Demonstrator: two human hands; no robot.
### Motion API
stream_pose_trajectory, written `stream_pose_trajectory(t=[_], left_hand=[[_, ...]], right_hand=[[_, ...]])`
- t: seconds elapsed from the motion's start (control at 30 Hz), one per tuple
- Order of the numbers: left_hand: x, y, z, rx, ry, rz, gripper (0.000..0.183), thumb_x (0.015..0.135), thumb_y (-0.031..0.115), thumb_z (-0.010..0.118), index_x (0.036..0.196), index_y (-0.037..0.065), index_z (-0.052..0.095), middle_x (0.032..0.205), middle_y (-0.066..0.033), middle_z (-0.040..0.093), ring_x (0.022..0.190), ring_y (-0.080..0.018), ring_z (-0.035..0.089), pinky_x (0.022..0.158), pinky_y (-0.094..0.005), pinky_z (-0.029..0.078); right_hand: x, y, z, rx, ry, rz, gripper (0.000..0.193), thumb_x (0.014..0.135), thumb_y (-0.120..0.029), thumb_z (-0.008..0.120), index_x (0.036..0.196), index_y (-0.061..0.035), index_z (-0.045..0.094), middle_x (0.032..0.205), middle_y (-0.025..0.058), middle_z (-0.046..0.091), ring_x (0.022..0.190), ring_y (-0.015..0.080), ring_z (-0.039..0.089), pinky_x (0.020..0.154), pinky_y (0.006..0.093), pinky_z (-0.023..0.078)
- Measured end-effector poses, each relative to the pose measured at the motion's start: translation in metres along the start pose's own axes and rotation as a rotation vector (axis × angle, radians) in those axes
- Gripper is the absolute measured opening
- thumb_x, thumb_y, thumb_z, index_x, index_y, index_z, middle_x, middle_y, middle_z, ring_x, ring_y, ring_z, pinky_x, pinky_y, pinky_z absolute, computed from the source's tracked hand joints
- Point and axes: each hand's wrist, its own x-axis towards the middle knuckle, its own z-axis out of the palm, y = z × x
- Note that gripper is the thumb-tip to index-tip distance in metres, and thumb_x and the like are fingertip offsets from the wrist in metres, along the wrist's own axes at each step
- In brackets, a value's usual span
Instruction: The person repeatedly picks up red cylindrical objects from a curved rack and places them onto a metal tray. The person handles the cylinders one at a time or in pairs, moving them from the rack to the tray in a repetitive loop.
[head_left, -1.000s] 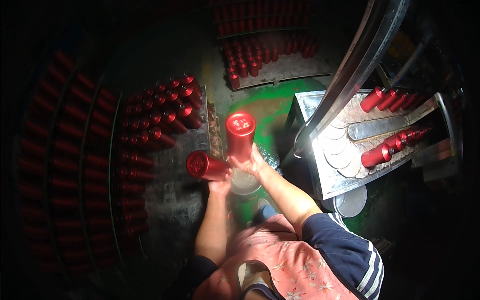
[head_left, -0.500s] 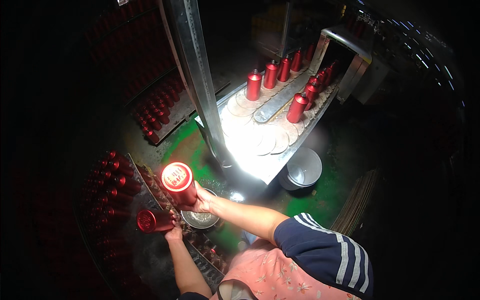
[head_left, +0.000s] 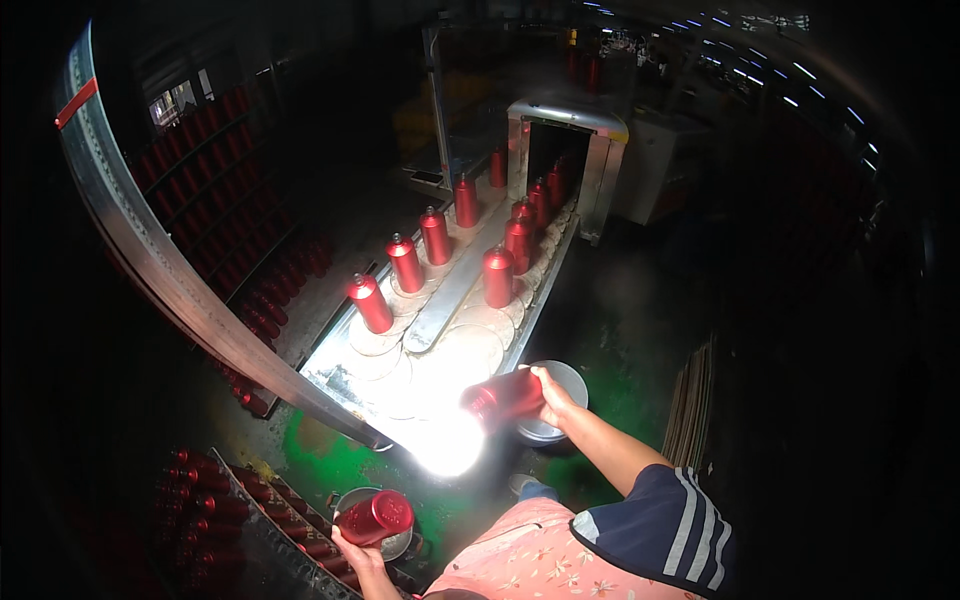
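My right hand (head_left: 553,398) is closed round the neck end of a red metal bottle (head_left: 508,396). That bottle is tilted on its side, its base toward the glare at the near end of a conveyor (head_left: 440,322). Lower left, my left hand (head_left: 358,556) grips a second red bottle (head_left: 378,516), its round base facing up and right, over a metal basin (head_left: 402,546). Upright red bottles stand in two rows on the conveyor's round plates. Nearest are a left-row bottle (head_left: 370,303) and a right-row bottle (head_left: 498,277).
A metal housing (head_left: 603,170) spans the conveyor's far end. A curved metal post (head_left: 190,290) rises at left. Under the right hand stands a pale bucket (head_left: 574,378). Several red bottles (head_left: 205,530) lie stacked lower left; flat sheets (head_left: 690,400) lean at right.
The view has swung right. My right hand has carried its bottle from beside the left one over to the conveyor's near end. My left hand still holds its bottle, now over the basin.
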Motion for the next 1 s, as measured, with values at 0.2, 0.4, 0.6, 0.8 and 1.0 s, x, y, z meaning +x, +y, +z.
stream_pose_trajectory(t=[0.2,0.4,0.6,0.8,1.0], left_hand=[[0.060,-0.057,0.243,0.643,-0.261,0.434,0.043,0.086,0.004,0.068,0.128,0.001,0.059,0.100,-0.0053,0.062,0.085,-0.0135,0.060,0.081,-0.0247,0.049],[0.098,-0.143,0.397,1.611,-0.494,0.803,0.049,0.079,0.021,0.076,0.126,0.025,0.064,0.137,-0.0222,0.049,0.119,-0.0335,0.053,0.097,-0.0393,0.046],[0.109,-0.189,0.423,1.629,-0.507,0.705,0.050,0.077,0.024,0.077,0.125,0.029,0.065,0.151,-0.0264,0.029,0.133,-0.0449,0.035,0.108,-0.0465,0.036],[0.052,-0.121,0.306,1.173,-0.512,0.766,0.035,0.084,0.021,0.070,0.119,0.024,0.069,0.140,-0.0245,0.047,0.123,-0.0386,0.051,0.104,-0.0411,0.042],[-0.076,-0.045,0.014,1.033,-0.014,0.394,0.027,0.089,0.017,0.066,0.115,0.010,0.069,0.114,-0.0119,0.068,0.105,-0.0219,0.064,0.091,-0.0310,0.048]], right_hand=[[0.101,-0.076,0.036,-0.585,0.003,-0.876,0.040,0.083,-0.013,0.070,0.123,-0.0102,0.065,0.114,0.0096,0.062,0.111,0.0234,0.056,0.101,0.0341,0.043],[0.183,-0.100,0.056,-1.213,0.180,-1.075,0.041,0.070,-0.021,0.077,0.110,-0.0298,0.072,0.138,0.0104,0.043,0.121,0.0353,0.042,0.102,0.0415,0.042],[0.236,-0.113,0.040,-1.322,0.171,-0.997,0.045,0.072,-0.019,0.078,0.114,-0.0337,0.069,0.146,0.0119,0.035,0.128,0.0383,0.035,0.099,0.0450,0.045],[0.199,-0.102,0.025,-1.227,0.348,-1.277,0.041,0.082,-0.010,0.069,0.120,-0.0255,0.068,0.144,0.0168,0.041,0.130,0.0375,0.035,0.109,0.0439,0.031],[0.101,0.087,-0.035,-1.001,0.081,-1.177,0.040,0.085,0.008,0.048,0.121,-0.0030,0.064,0.123,0.0110,0.051,0.104,0.0191,0.055,0.086,0.0299,0.048]])
